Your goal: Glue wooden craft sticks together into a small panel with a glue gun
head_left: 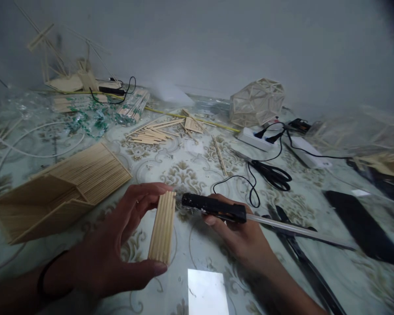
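Note:
Between the thumb and fingers of my left hand (118, 245) is a small panel of wooden sticks (162, 229) laid side by side, tilted upright. My right hand (243, 234) is wrapped round a black hot glue gun (213, 206). A clear glue stick (282, 225) runs out of its back end. The gun's nozzle points left and is at the panel's upper right corner; whether it touches I cannot tell. Left of my hands lies a larger box-like piece built of sticks (62, 188), with an open compartment.
Loose sticks (151, 133) lie behind my hands. On the right are black scissors (272, 173), a white power strip (256, 139), a dark phone-like slab (364, 227) and another black-handled tool (298, 249). A stick-frame polyhedron (258, 103) stands at the back near the wall.

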Demonstrator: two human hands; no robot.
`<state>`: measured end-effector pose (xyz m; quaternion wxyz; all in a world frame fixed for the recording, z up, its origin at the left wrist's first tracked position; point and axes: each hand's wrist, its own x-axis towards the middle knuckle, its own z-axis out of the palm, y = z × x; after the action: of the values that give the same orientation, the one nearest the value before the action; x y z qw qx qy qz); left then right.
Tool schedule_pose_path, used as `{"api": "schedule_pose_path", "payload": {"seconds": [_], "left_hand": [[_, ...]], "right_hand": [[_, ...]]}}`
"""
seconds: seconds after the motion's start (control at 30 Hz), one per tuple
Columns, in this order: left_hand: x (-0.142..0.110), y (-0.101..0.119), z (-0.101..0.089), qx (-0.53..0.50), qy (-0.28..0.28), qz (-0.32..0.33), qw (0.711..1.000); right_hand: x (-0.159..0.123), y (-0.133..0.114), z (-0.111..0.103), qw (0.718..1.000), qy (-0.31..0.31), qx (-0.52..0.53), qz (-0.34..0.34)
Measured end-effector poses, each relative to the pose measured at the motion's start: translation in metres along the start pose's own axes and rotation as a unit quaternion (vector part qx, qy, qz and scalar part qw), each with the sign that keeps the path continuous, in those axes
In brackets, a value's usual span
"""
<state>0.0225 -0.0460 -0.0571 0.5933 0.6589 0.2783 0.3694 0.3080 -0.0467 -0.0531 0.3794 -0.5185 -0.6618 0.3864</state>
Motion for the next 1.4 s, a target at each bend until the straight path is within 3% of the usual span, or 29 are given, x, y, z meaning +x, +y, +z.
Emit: {"api": "schedule_pose_path", "payload": {"seconds": [0.33, 0.53, 0.7, 0.83, 1.0, 1.23, 1.4], "left_hand": [[-0.004, -0.006, 0.0, -0.02, 0.005, 0.008, 1.0], [-0.003, -0.01, 0.001, -0.012, 0.005, 0.028, 1.0], [-0.005, -0.014, 0.0, -0.011, 0.021, 0.015, 1.0], [-0.002, -0.011, 0.0, -0.011, 0.03, 0.013, 0.999], [0.004, -0.004, 0.0, 0.024, 0.038, 0.002, 0.999], [0.006, -0.004, 0.001, -0.019, 0.027, -0.008, 0.999], [0.006, -0.006, 0.002, -0.039, 0.028, 0.001, 0.999]], "right_hand": [[-0.003, 0.002, 0.0, 1.0, 0.003, -0.013, 0.017], [-0.016, 0.018, 0.002, 0.993, 0.052, -0.028, 0.103], [-0.023, 0.036, 0.009, 0.987, 0.084, -0.016, 0.135], [-0.023, 0.036, 0.008, 0.982, 0.092, -0.011, 0.166], [-0.021, 0.031, 0.006, 0.98, 0.089, -0.001, 0.179], [-0.024, 0.041, 0.009, 0.984, 0.098, -0.005, 0.148], [-0.021, 0.03, 0.005, 0.98, 0.09, 0.004, 0.177]]}}
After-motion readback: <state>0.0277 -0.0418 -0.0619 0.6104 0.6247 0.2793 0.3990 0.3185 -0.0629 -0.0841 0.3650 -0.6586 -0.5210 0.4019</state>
